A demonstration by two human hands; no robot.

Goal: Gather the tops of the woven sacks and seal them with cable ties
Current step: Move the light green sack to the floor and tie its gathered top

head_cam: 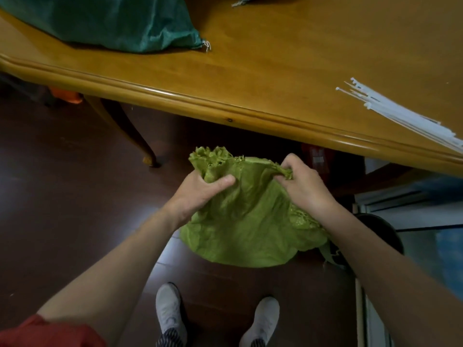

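A light green woven sack stands on the dark floor in front of me, below the table's edge. My left hand grips a bunched part of its frayed top at the left. My right hand pinches the frayed top edge at the right. Between the two hands the sack's mouth is still partly spread. A bundle of white cable ties lies on the wooden table at the right. A dark green sack lies on the table at the upper left, its corner tied with a white string.
The table's rounded edge runs diagonally above the sack, and a curved table leg stands at the left. My two white shoes are just behind the sack. A dark round object and pale boards sit at the right.
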